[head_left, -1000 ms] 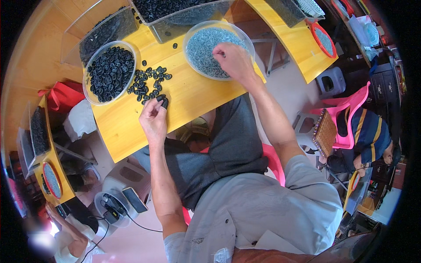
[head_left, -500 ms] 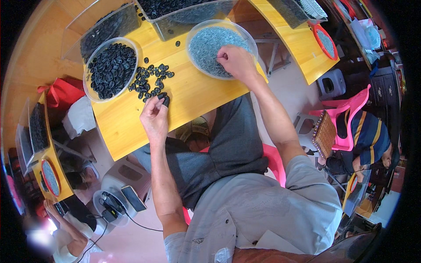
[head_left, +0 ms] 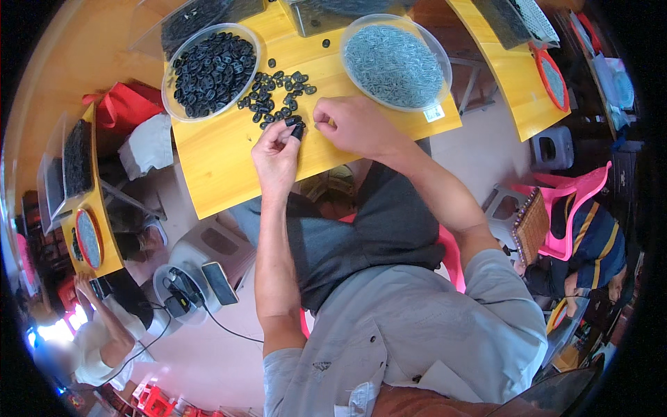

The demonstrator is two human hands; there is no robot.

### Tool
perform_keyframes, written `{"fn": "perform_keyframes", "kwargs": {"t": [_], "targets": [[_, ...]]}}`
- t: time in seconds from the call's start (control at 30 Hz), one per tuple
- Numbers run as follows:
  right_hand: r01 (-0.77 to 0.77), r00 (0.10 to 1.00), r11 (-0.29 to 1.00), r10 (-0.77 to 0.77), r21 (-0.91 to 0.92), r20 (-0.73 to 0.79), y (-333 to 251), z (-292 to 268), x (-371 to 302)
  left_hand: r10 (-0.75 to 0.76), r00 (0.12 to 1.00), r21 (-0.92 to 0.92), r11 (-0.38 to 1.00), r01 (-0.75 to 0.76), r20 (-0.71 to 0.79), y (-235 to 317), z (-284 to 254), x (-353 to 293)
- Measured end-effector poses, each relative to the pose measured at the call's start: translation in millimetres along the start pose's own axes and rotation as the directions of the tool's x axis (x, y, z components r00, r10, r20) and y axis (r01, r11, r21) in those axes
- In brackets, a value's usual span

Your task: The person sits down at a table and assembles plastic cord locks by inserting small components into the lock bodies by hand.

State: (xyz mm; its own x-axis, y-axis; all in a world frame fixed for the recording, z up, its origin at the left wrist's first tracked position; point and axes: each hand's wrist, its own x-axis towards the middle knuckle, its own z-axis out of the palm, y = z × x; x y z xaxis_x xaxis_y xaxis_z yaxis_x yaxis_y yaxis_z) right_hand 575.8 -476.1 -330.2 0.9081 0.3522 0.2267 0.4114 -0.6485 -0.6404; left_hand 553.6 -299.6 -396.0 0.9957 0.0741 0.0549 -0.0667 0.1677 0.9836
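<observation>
My left hand (head_left: pixel 276 161) is closed over the table, thumb and fingertips pinching a small black oval piece (head_left: pixel 297 129). Black covers seem to sit on the fingertips too, so the piece's outline is hard to separate. Just right of it, my right hand (head_left: pixel 356 128) has its thumb and forefinger pressed together; anything between them is too small to make out. Loose black oval pieces with holes (head_left: pixel 262 97) lie beyond my left hand. A round clear tub (head_left: pixel 167 94) of such pieces stands at the left, and another clear tub (head_left: pixel 445 52) at the right holds thin silvery metal pins or screws.
The yellow table (head_left: pixel 215 177) ends just before my lap. Clear bins (head_left: pixel 326 24) stand along its far side. A second yellow table (head_left: pixel 517 104) carries a red-rimmed dish (head_left: pixel 551 78). Another person (head_left: pixel 590 240) sits beside a pink chair (head_left: pixel 556 194); one more is at lower left.
My right hand has left the tub of metal pins and come left, close to my left hand. My left hand keeps its pinch. The whole view has shifted.
</observation>
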Motion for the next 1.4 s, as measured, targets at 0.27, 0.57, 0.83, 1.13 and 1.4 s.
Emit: {"fn": "perform_keyframes", "kwargs": {"t": [0.27, 0.57, 0.83, 1.13, 1.4], "targets": [[0.033, 0.999, 0.994, -0.030, -0.103, 0.030, -8.3, 8.8, 4.2, 0.042, 0.998, 0.087, 0.995, -0.045, 0.037, 8.3, -0.2, -0.9], [0.014, 0.999, 0.989, -0.007, -0.144, 0.050, -6.6, 9.6, 6.1, 0.062, 0.996, 0.159, 0.985, -0.070, 0.059, 11.1, 1.4, -0.7], [-0.221, 0.973, 0.917, 0.186, 0.332, 0.133, 4.4, 11.9, 3.8, 0.031, 0.999, 0.187, 0.982, -0.039, 0.043, 12.4, 1.4, -2.8], [-0.286, 0.958, 0.807, 0.235, 0.517, 0.164, 3.0, 12.5, 1.1, -0.015, 1.000, 0.027, 1.000, 0.014, 0.018, 6.4, 0.8, -2.0], [-0.198, 0.980, 0.912, 0.187, 0.358, 0.064, 4.3, 21.0, 0.3, -0.041, 0.999, 0.041, 0.998, 0.041, -0.004, 2.4, -1.5, -2.5]]}}
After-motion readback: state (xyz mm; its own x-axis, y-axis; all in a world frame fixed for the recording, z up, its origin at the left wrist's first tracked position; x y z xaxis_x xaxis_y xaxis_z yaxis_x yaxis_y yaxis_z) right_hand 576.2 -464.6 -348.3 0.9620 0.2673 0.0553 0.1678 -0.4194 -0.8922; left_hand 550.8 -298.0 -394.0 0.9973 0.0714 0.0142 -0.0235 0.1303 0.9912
